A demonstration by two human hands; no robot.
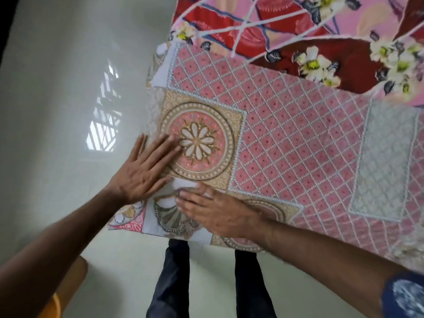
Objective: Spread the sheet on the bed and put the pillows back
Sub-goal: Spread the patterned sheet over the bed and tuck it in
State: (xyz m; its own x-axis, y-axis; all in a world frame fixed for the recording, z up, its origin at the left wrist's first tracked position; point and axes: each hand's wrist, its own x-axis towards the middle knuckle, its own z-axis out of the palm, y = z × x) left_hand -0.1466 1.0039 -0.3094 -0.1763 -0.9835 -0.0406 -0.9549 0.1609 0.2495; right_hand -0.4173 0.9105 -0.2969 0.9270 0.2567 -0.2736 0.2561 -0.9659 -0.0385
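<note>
Under both palms: patterned sheet point(286, 138) at bed corner. Left hand point(143, 171) spread flat on medallion; right hand point(218, 214) flat beside it, fingers straight. Smooth outward toward edge, steady pressure. Floral pillow point(298, 31) beyond hands.

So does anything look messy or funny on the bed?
A little. The red flowery cloth lies rumpled and crooked across the far end of the pink patterned sheet. Near the corner, the sheet looks flat, with the left hand and right hand pressing on it. No tears or spills show.
</note>
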